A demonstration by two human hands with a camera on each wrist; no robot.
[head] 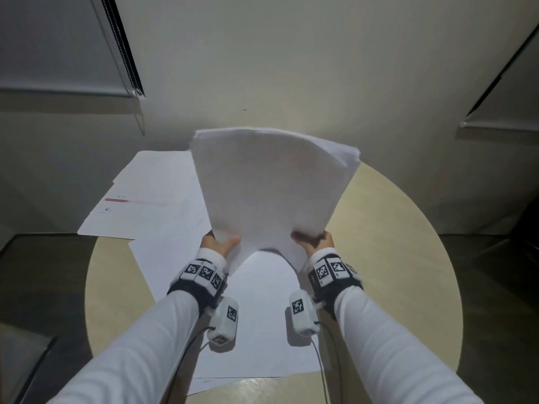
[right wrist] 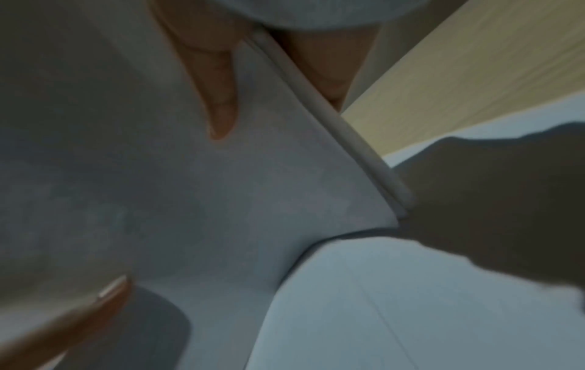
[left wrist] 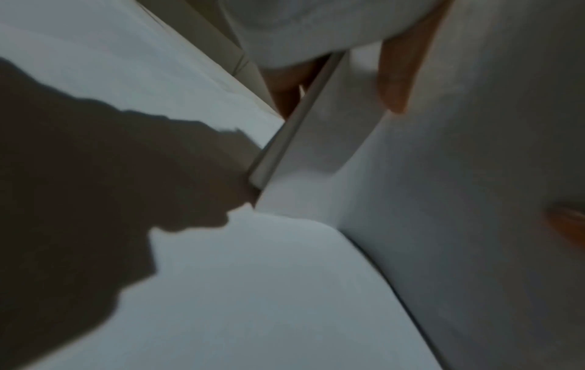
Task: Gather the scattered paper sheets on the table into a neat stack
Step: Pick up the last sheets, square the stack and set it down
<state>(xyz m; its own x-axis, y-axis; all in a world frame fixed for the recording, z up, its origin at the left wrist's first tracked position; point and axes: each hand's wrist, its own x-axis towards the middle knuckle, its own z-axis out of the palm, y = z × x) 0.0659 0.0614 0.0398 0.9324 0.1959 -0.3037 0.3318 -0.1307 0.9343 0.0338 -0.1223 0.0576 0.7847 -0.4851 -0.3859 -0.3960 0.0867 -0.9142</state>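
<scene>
Stack (head: pixel 271 193) held upright above counter (head: pixel 388 258), long axis vertical, bottom edge bowed. Left hand (head: pixel 217 243) clamped on lower left corner, right hand (head: pixel 313 243) on lower right. Loose sheets (head: pixel 151 193) left flat below, nearer left hand; squaring tap judged next.

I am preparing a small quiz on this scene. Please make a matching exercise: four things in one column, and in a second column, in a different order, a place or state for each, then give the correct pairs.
Things:
1. paper stack
2. sheet with a red bar
3. left hand
4. round table

Places or states:
A. lies flat at the far left, partly over the table's edge
B. light wood, with loose sheets on it
C. held raised, bowed, its top edges fanned
D. grips the stack's lower left edge

Pairs: 1-C, 2-A, 3-D, 4-B
</scene>
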